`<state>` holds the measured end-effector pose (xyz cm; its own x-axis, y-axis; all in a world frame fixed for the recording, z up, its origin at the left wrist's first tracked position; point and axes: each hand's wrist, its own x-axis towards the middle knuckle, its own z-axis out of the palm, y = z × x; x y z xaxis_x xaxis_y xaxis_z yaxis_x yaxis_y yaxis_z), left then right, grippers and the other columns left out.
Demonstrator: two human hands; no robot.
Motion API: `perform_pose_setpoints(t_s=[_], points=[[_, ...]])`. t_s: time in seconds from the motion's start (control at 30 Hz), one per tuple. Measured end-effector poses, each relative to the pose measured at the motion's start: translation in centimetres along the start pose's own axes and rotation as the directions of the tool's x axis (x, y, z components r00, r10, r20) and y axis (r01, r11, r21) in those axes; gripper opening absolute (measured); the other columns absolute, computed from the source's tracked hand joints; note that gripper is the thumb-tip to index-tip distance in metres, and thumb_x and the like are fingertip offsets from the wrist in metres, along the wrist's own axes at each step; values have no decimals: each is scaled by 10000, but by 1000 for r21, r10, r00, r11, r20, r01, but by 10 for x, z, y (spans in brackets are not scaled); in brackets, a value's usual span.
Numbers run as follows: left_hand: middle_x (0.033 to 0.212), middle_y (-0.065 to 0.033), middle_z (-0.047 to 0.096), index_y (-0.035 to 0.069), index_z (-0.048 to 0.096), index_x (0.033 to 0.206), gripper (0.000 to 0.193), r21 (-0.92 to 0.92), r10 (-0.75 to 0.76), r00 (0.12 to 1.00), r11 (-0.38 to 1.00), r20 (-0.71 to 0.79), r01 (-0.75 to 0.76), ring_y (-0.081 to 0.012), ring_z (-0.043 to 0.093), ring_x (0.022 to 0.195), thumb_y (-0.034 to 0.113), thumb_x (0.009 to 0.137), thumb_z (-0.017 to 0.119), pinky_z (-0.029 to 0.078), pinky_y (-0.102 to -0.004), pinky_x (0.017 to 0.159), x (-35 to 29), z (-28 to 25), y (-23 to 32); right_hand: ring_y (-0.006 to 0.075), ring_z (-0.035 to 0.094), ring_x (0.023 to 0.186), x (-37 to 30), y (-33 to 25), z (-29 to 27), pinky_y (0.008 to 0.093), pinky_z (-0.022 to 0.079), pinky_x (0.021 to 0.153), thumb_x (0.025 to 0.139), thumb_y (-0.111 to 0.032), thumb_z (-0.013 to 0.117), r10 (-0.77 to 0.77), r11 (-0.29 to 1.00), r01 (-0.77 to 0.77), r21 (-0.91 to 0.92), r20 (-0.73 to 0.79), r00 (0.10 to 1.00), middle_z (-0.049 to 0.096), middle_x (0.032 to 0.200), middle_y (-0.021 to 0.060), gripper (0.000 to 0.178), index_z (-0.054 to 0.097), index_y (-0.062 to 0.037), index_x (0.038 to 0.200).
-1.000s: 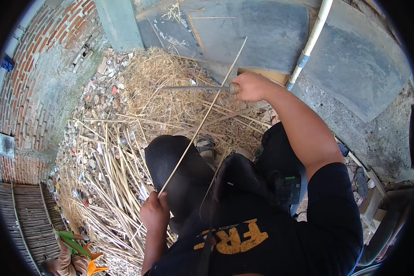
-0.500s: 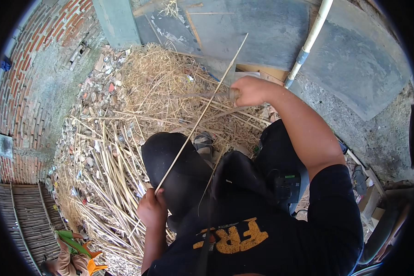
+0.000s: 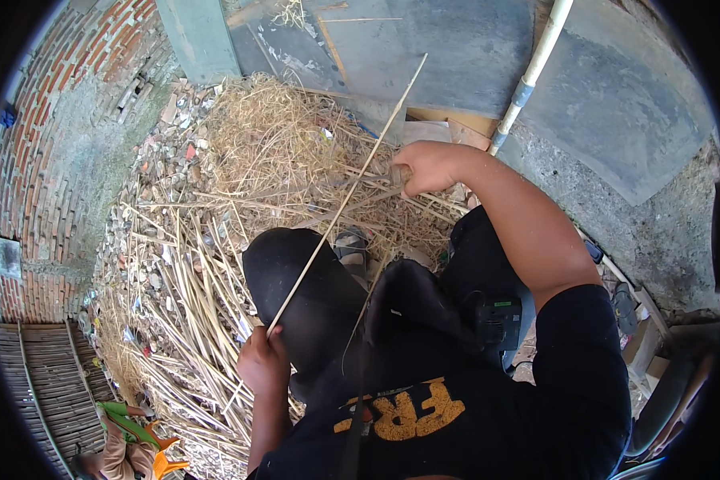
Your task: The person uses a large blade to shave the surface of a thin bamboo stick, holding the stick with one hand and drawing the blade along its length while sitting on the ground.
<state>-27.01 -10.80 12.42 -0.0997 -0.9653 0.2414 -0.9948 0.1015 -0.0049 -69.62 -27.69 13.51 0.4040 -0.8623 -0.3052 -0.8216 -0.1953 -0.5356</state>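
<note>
Hands are apart — left hand (image 3: 262, 362) grips the long thin bamboo strip (image 3: 346, 200) at its lower end, right hand (image 3: 429, 166) closes on a knife handle (image 3: 398, 174) against the strip, above the straw pile (image 3: 280, 144).

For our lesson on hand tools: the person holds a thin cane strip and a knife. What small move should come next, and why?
Probably draw the knife further along the strip, away from the body. The left hand grips the strip's near end over the knee, the right hand holds the knife handle near the strip, and most of the strip lies beyond.
</note>
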Motion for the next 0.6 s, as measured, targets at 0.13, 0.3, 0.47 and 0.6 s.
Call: perform_pose_setpoints(t_s=[0.13, 0.3, 0.47, 0.6], points=[[636, -142, 608, 89, 569, 763, 302, 33, -27, 1000, 999, 8, 27, -375, 612, 574, 329, 902, 687, 452, -493, 510, -1, 0, 4, 261, 648, 830, -4, 7, -22, 400, 491, 738, 761, -239, 757, 212, 964, -228, 137, 123, 969, 684, 854, 120, 329, 682, -29, 1003], [642, -135, 614, 91, 581, 774, 294, 10, -13, 999, 1000, -39, 13, -369, 618, 580, 334, 895, 694, 454, -483, 507, 0, 2, 4, 260, 648, 831, 1, 13, -7, 401, 492, 733, 746, -235, 759, 104, 992, -98, 83, -74, 992, 682, 845, 129, 353, 682, -25, 1019], [645, -136, 616, 93, 593, 792, 272, 40, -4, 1000, 999, -23, 5, -365, 616, 575, 324, 898, 691, 459, -478, 511, -1, 7, 2, 293, 660, 855, -5, 2, -19, 420, 506, 762, 755, -231, 722, 68, 996, -71, 57, 50, 996, 680, 862, 162, 383, 684, -53, 1091], [643, -137, 614, 94, 587, 788, 265, -15, 20, 998, 1000, -67, -21, -364, 612, 568, 311, 895, 695, 459, -478, 511, -2, 13, -1, 330, 670, 868, -8, -2, -9, 447, 512, 759, 752, -214, 709, 64, 998, -65, -15, -102, 993, 681, 866, 182, 340, 693, -65, 1058]])
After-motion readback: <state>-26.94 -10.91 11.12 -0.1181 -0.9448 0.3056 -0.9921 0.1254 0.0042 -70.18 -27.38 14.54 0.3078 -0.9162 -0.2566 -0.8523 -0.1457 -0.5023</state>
